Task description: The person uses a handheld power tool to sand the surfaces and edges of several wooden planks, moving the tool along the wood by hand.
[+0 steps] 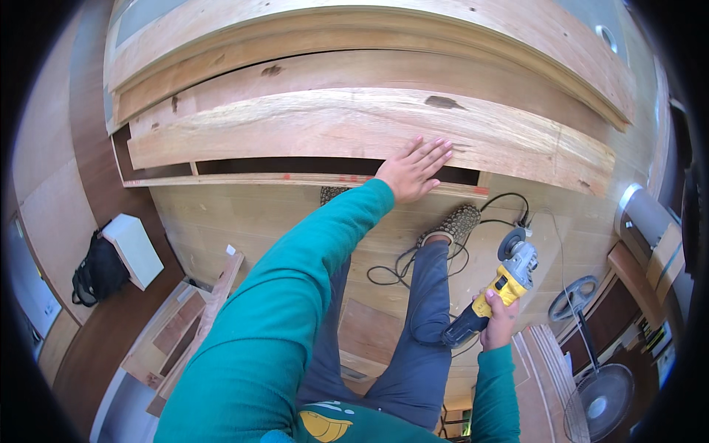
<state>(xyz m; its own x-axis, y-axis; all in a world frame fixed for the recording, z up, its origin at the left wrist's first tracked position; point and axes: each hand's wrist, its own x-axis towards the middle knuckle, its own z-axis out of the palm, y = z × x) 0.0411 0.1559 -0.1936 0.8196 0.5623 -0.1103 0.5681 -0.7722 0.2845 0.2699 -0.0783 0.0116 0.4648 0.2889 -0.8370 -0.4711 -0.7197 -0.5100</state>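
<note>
My left hand point(415, 171) lies flat on the near edge of a long wooden board point(295, 127), fingers stretched out and slightly spread. This board rests across an open wooden frame point(244, 179), and a dark gap shows beneath its near edge. In my right hand point(501, 316) is a yellow and black angle grinder point(496, 289), gripped round its body and held by my right leg. Its grey head points away from me, and a dark round disc point(511, 243) sits at the end, apart from the board.
More long planks point(369, 33) lie stacked beyond the board. A black cord point(402, 269) loops on the floor by my foot. At right are a fan point(602, 399) and leaning panels point(543, 369). Wood offcuts point(185, 332), a black backpack point(100, 273) and a white box point(136, 251) are at left.
</note>
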